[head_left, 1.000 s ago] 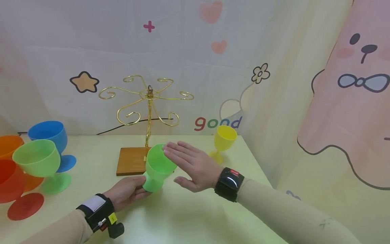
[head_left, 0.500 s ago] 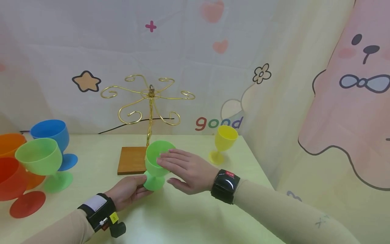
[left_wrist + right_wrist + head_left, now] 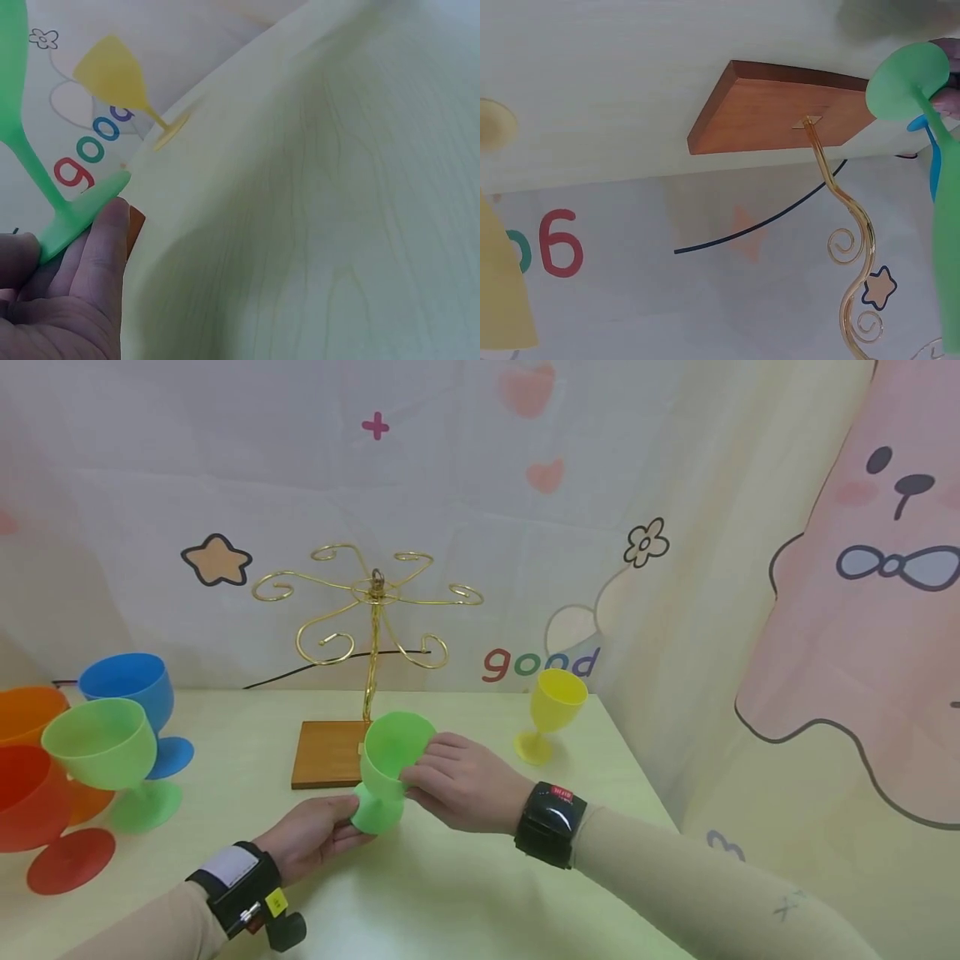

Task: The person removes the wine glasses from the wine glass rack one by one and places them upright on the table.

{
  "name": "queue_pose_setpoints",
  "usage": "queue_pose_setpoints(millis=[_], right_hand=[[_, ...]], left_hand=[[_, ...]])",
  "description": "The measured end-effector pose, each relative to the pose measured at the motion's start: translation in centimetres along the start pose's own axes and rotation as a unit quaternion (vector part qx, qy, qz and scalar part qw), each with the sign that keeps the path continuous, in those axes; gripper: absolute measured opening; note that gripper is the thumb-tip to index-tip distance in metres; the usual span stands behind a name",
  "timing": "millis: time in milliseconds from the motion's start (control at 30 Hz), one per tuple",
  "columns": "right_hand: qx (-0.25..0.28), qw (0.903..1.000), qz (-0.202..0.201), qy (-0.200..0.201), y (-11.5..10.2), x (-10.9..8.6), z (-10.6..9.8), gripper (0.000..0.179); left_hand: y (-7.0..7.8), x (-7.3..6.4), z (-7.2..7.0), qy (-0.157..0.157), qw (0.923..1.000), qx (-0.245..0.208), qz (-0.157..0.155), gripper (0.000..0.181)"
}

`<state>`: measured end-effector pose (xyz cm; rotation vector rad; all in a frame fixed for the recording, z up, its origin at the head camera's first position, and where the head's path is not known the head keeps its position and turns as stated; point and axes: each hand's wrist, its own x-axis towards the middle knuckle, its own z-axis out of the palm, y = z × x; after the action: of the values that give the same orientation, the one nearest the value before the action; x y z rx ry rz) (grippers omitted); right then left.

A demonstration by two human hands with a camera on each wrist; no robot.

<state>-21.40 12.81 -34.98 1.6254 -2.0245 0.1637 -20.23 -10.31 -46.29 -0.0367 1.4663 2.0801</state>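
A green plastic goblet stands tilted between both hands, in front of a gold wire stand with curled arms. My left hand pinches the rim of its round foot, thumb on top and fingers underneath. In the left wrist view that green foot lies over the fingers. Against the right side of the bowl, my right hand has its fingers curled, the fingertips partly hidden. At the right edge of the right wrist view, the green goblet appears upside down.
On the left stand a blue goblet, another green goblet, an orange goblet and a red goblet. A yellow goblet stands back right. The wooden base lies just behind the held goblet.
My right hand has gone from straight fingers over the goblet's rim to curled fingers at the bowl's right side. The goblet's tilt shifted slightly; my left hand keeps its pinch.
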Motion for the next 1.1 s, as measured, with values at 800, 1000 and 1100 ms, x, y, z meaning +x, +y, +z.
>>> queue_pose_setpoints(millis=[800, 1000, 1100], right_hand=[[-0.069, 0.9287, 0.356, -0.080, 3.8, -13.7, -4.8, 0.013], [-0.094, 0.9136, 0.389, -0.072, 5.1, -17.7, -4.8, 0.012], [-0.105, 0.9072, 0.400, -0.077, 5.4, -18.7, -4.8, 0.011]], left_hand=[[5.4, -4.0, -2.9, 0.258, 0.5284, 0.767, 0.257, 0.095], [5.6, -4.2, -3.0, 0.259, 0.5476, 0.762, 0.230, 0.096], [5.6, -4.3, -3.0, 0.260, 0.5528, 0.760, 0.221, 0.096]])
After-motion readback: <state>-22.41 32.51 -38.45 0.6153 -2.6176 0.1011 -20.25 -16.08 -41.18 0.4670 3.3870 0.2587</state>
